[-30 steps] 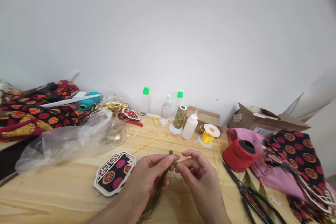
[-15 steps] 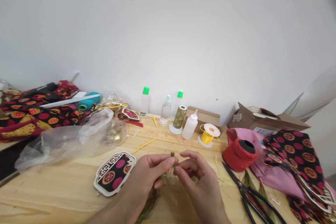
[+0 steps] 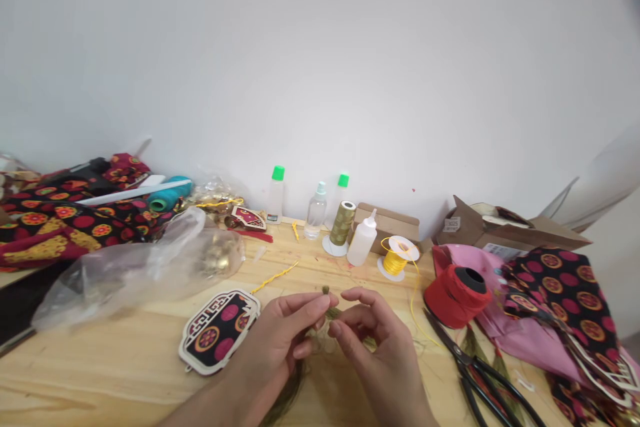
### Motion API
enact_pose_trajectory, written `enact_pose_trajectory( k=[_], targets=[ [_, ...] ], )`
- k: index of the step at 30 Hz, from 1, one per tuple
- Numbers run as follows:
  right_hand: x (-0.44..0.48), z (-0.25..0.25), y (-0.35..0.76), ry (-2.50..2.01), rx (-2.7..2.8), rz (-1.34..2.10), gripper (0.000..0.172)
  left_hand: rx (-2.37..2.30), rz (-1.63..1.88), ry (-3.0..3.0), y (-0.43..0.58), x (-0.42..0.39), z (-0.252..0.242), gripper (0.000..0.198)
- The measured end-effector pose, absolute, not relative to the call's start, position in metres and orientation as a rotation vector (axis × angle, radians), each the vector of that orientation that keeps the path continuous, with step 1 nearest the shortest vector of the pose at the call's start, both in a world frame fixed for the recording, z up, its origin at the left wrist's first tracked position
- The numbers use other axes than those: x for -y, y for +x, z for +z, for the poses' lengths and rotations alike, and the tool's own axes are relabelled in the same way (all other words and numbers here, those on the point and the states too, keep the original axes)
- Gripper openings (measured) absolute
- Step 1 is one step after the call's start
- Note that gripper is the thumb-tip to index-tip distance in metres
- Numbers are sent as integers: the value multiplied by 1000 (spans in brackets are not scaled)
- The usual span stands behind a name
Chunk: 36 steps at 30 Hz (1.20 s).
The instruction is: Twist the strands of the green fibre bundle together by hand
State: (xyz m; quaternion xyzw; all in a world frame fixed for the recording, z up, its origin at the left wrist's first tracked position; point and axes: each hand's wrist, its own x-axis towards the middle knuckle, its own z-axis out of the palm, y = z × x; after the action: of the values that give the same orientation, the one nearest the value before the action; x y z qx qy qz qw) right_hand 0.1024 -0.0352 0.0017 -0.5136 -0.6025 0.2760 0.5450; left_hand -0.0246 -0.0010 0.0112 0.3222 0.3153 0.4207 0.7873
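Note:
Between finger and thumb, my left hand (image 3: 285,323) pinches an olive-green thread tassel (image 3: 286,395). Its small knob sticks up above the fingertips, and its long strands hang below my palm. My right hand (image 3: 385,347) is just beside it with fingers curled in a pinch. Green strands run from the tassel into those fingers, and a bit shows past them. Left of my left hand lies a flat ornament (image 3: 219,333) with a pale frame, patterned cloth and a twisted yellow cord (image 3: 273,277).
Black scissors (image 3: 467,360) and a red thread cone (image 3: 457,297) are at right. Behind my hands stand a green thread spool (image 3: 343,221), a nozzle bottle (image 3: 363,240) and a yellow cord spool (image 3: 395,259). A plastic bag (image 3: 125,273) and patterned fabric (image 3: 65,213) lie left.
The tassel's knob has shifted slightly left and down with my left fingertips. Green strands now show more plainly between the two hands. The tabletop things have stayed put.

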Motion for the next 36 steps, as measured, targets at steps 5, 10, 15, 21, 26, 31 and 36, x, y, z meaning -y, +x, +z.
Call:
enact_pose_trajectory(
  k=[5, 10, 15, 21, 26, 31, 36],
  targets=[
    [36, 2, 102, -1218, 1455, 643, 21, -636, 905, 644, -24, 0, 10, 13],
    [36, 1, 102, -1202, 1445, 673, 21, -622, 902, 651, -24, -1, 9, 14],
    [36, 1, 104, -1208, 1416, 627, 20, -675, 942, 669, -26, -4, 5, 17],
    [37, 2, 105, -1199, 1426, 586, 21, -746, 922, 618, -25, -3, 3, 17],
    [36, -1, 103, -1168, 1432, 645, 21, -637, 839, 654, -22, 2, 2, 18],
    [34, -5, 102, -1211, 1400, 725, 23, -559, 829, 645, -22, 5, 0, 19],
    [33, -3, 101, -1273, 1419, 788, 25, -504, 807, 658, -21, 6, 6, 21]
  ],
)
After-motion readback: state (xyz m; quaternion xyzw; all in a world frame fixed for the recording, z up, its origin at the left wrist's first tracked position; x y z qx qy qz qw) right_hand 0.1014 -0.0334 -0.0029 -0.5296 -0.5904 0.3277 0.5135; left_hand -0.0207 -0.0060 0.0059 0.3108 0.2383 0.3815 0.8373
